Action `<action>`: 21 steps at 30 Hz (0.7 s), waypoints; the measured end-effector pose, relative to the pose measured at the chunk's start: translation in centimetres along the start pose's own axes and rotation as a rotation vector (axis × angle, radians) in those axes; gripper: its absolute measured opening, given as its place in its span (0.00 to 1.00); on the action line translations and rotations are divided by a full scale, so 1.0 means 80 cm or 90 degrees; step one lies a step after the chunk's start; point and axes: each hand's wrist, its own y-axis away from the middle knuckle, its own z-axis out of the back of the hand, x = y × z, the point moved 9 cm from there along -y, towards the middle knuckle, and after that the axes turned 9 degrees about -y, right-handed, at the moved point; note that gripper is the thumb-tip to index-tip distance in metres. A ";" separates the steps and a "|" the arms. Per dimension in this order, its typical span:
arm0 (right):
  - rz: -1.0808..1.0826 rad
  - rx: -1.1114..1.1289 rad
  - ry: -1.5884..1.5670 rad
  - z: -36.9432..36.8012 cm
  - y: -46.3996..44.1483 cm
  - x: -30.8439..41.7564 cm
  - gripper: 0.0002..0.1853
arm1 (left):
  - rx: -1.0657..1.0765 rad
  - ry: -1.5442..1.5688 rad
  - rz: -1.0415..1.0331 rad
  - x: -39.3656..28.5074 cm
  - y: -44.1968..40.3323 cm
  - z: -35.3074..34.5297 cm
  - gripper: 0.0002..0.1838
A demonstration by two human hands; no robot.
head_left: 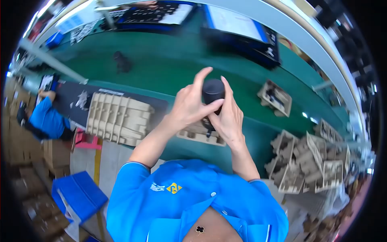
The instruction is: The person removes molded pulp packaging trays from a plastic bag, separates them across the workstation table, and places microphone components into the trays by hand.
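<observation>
A smooth, black, cylindrical object (213, 89) is held over the green worktop (161, 66), not set down; how complete it is cannot be told. It is clamped between the fingers of the left hand (187, 105) and right hand (230, 121), its lower part being largely hidden. A beige moulded tray (194, 136) is seen nearby.

Findings, by colour. Table (169, 52): plain green. Cylindrical object (213, 89): black. Moulded trays (117, 117): tan. Mat (74, 93): dark grey. Shirt (193, 173): bright blue, yellow emblem (174, 188), white lettering (157, 187). Pendant (200, 229): black, gold-edged. Stool (86, 140): pink. Bag (82, 193): blue. Floor (119, 155): pale grey, yellow stripe (97, 159).
</observation>
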 end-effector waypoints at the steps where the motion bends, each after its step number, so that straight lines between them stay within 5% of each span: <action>1: -0.006 0.009 -0.070 0.008 0.009 0.001 0.47 | -0.019 0.020 -0.005 -0.014 0.014 -0.001 0.48; 4: -0.021 0.025 -0.317 0.032 0.037 0.005 0.46 | -0.058 0.132 -0.084 -0.032 0.042 0.003 0.45; 8: -0.025 0.028 -0.572 0.056 0.066 -0.016 0.44 | -0.054 0.381 0.154 0.035 0.088 -0.040 0.24; 11: -0.032 0.049 -0.686 0.063 0.078 -0.014 0.45 | 0.107 0.573 0.354 0.060 0.151 -0.105 0.29; 16: -0.027 0.066 -0.792 0.066 0.094 -0.010 0.47 | 0.357 0.832 0.328 0.007 0.198 -0.125 0.30; 21: -0.023 0.044 -0.791 0.074 0.108 -0.007 0.47 | 0.282 0.726 0.288 0.011 0.198 -0.104 0.29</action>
